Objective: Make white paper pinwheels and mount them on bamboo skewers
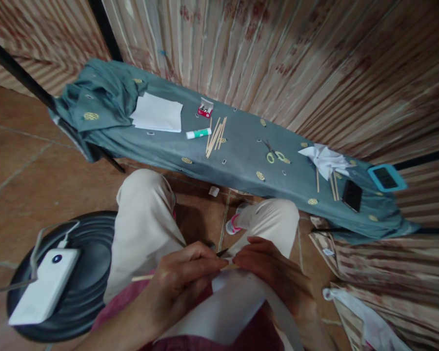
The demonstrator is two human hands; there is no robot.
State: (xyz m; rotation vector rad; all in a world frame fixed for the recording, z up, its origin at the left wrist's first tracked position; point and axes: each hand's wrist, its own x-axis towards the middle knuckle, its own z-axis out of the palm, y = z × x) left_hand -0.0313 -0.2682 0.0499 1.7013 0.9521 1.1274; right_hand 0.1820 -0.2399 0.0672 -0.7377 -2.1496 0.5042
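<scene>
My left hand point(186, 273) is closed around a thin wooden stick point(142, 278), whose end sticks out past the palm on the left. My right hand point(270, 268) meets it above my lap, fingers bent over a piece of white paper point(237, 297) that curves down below both hands. A pale bit of the stick seems to show between the fingertips, where the paper's edge is. Just above them is a small dark pointed shape that I cannot identify. The fingers hide the exact point where stick and paper meet.
On the cloth-covered bench point(241, 165) lie paper sheets point(159, 113), a red box point(205, 108), a glue stick point(198, 133), several wooden sticks point(215, 137), scissors point(274, 153), paper pinwheels point(327, 161), a phone point(352, 195) and a blue-framed device point(387, 178). A power bank point(46, 285) rests on a black stool point(95, 265).
</scene>
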